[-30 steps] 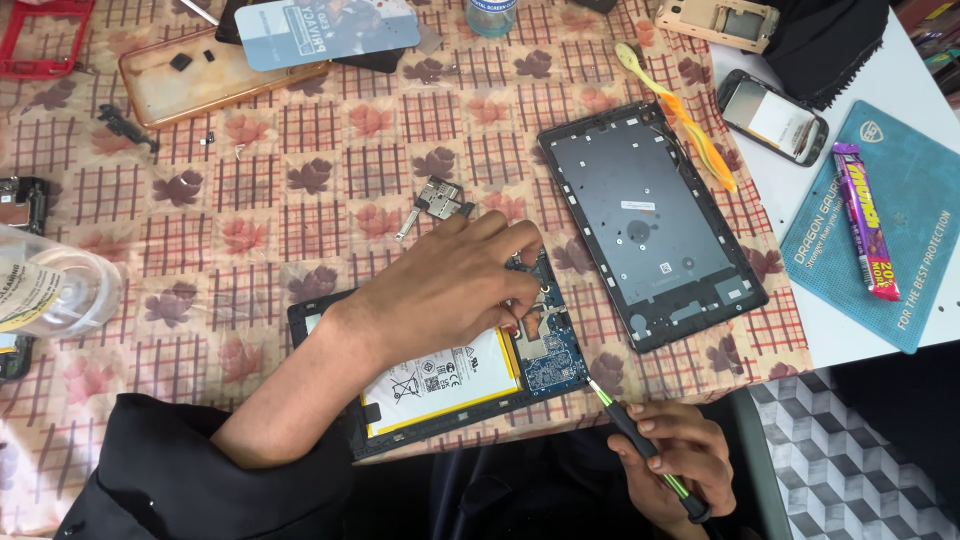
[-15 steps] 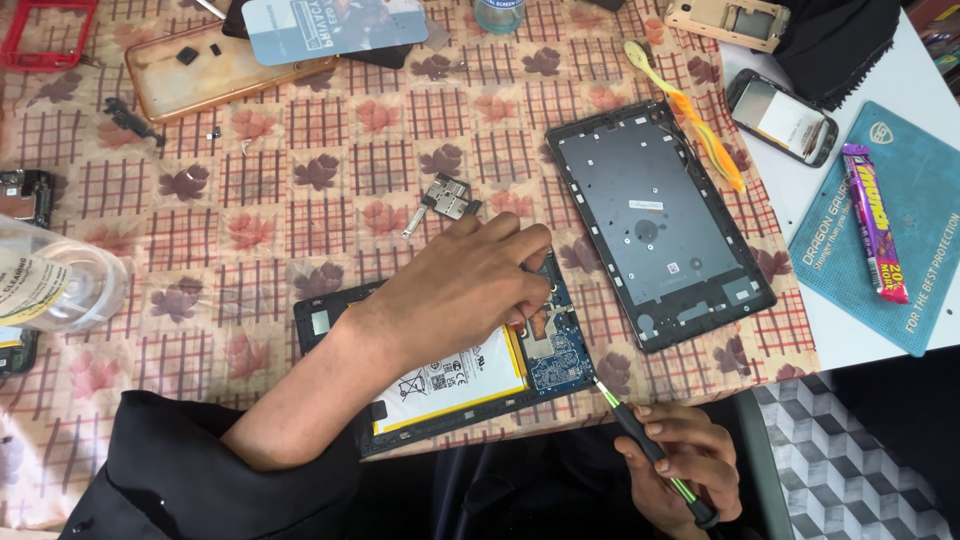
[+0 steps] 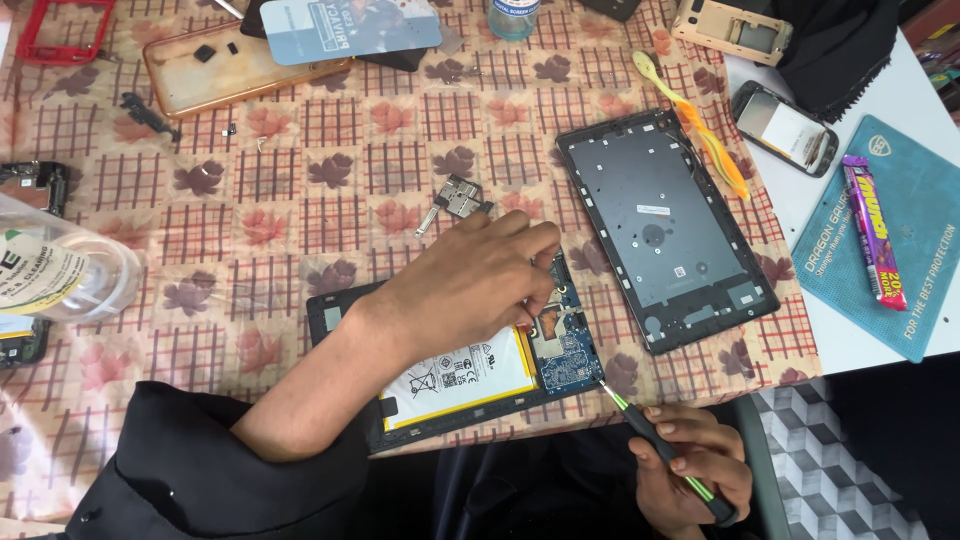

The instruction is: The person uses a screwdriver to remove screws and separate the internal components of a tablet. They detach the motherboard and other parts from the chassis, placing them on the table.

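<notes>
An opened tablet (image 3: 470, 385) lies near the table's front edge, with its white battery and blue circuit board (image 3: 570, 350) exposed. My left hand (image 3: 470, 285) rests on top of it, fingertips pinched at a small part on the upper end of the board. Whether the fingers hold anything is hidden. My right hand (image 3: 690, 470) is below the table edge and grips a thin screwdriver (image 3: 660, 445) with a black and green handle. Its tip touches the lower right corner of the board.
The tablet's black back cover (image 3: 665, 225) lies to the right, with a yellow-orange pry tool (image 3: 700, 135) above it. A small metal bracket (image 3: 455, 200) sits above my hand. A clear bottle (image 3: 60, 270) lies at the left. Phones, cases and a teal mat (image 3: 900, 250) surround.
My left hand has stayed on the board with small finger movements. The right hand has brought the screwdriver tip up to the board's corner. The view has shifted slightly.
</notes>
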